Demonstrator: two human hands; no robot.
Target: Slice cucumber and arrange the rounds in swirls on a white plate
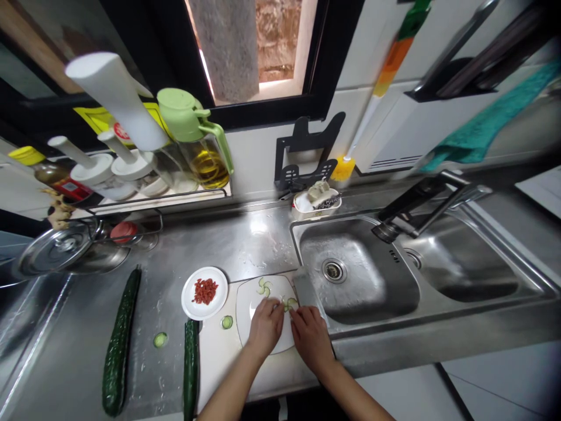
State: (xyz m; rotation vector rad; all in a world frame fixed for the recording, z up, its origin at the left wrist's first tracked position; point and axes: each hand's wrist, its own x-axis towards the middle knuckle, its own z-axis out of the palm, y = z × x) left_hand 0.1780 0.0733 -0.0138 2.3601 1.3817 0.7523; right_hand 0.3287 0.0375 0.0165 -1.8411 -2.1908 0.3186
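A white square plate lies on a white cutting board, with thin cucumber slices fanned out near its far edge. My left hand is over the plate, its fingers pinched at a second group of cucumber slices by the right rim. From the other side my right hand closes its fingertips on the same slices. The fingers partly hide them. Beside the plate, a cleaver's wide blade lies close to the right hand; its handle is hidden.
Left of the board lie a whole cucumber, a cut cucumber and cucumber end pieces. A small white plate holds red dried berries. At right is a double steel sink with a faucet. An oil jug stands on the rack.
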